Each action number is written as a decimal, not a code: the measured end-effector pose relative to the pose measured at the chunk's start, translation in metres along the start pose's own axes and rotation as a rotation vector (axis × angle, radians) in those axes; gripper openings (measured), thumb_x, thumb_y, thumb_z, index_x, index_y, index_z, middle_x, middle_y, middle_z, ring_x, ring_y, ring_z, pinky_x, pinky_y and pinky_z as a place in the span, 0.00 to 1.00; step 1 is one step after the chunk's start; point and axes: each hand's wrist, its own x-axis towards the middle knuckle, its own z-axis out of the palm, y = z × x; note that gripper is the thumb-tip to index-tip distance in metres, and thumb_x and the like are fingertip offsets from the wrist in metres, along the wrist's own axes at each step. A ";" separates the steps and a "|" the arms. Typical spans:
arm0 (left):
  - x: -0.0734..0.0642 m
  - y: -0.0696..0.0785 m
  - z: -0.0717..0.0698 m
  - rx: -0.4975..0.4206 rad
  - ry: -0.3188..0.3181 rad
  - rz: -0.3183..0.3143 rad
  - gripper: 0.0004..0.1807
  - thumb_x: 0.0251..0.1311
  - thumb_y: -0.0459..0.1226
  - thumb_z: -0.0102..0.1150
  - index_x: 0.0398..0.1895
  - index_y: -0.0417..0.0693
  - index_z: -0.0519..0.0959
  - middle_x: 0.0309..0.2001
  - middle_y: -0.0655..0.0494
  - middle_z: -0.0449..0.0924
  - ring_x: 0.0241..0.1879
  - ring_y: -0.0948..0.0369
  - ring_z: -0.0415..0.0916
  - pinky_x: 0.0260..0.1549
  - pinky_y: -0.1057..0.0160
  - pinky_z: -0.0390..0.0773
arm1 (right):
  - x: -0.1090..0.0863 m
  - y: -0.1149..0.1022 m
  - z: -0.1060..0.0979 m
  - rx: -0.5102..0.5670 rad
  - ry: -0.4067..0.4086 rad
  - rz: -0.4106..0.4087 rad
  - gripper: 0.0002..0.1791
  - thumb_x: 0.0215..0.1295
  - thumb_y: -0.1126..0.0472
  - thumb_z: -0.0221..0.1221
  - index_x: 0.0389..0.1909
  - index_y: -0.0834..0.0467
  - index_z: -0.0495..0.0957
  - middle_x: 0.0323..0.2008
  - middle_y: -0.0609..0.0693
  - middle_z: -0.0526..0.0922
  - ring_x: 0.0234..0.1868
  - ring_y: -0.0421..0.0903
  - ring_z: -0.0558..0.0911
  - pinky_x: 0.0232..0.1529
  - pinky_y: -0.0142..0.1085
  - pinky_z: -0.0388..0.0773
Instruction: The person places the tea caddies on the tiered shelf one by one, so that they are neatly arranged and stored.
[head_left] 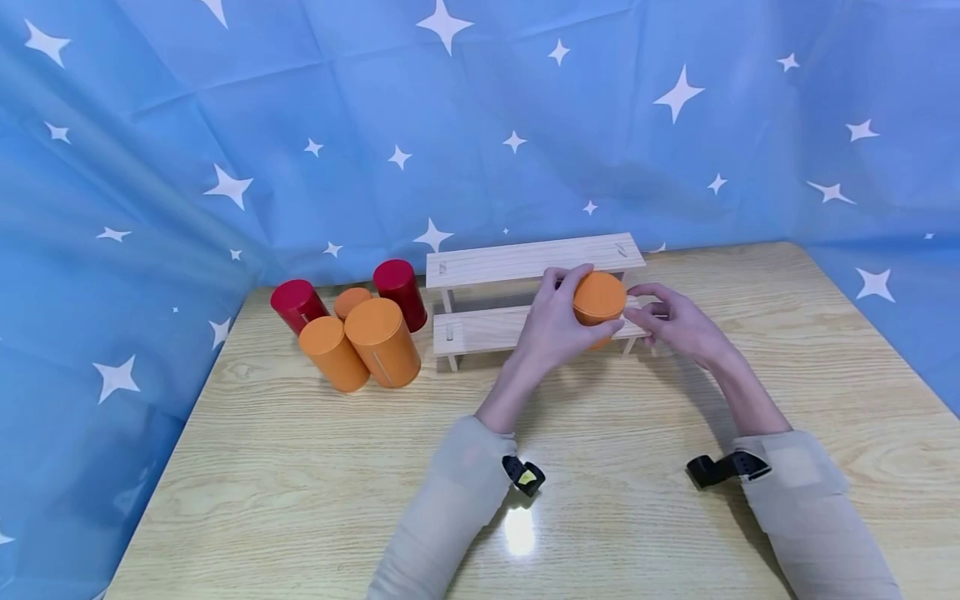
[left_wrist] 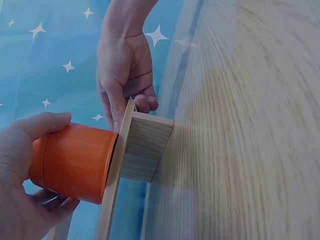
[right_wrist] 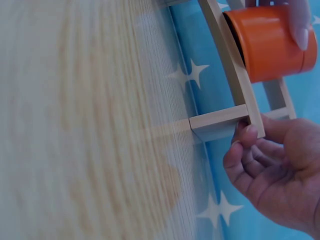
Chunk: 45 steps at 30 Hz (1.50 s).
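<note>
An orange lidded canister (head_left: 600, 293) is at the right end of the lower step of a two-tier wooden shelf (head_left: 487, 328). My left hand (head_left: 553, 327) grips it, thumb on one side and fingers round the other. In the left wrist view the canister (left_wrist: 75, 162) has its base against the board, with a thin dark line along the lower edge. My right hand (head_left: 681, 327) is at the right end of that step. Seen from the right wrist, the right hand (right_wrist: 285, 175) pinches the board's end between thumb and fingers, just beyond the support leg (right_wrist: 217, 121).
Left of the shelf stand two red canisters (head_left: 401, 293) and several orange ones (head_left: 384, 343), grouped close together. The upper step (head_left: 532, 258) rises behind the lower one. A blue star-patterned cloth (head_left: 480, 125) hangs behind the wood-grain table (head_left: 300, 483).
</note>
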 end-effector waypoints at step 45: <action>-0.007 0.016 0.006 0.173 0.141 -0.045 0.55 0.52 0.61 0.72 0.78 0.51 0.56 0.63 0.46 0.60 0.59 0.54 0.66 0.56 0.57 0.75 | -0.001 0.002 0.000 -0.004 -0.002 -0.004 0.30 0.79 0.61 0.50 0.76 0.63 0.55 0.45 0.64 0.78 0.30 0.55 0.81 0.35 0.41 0.79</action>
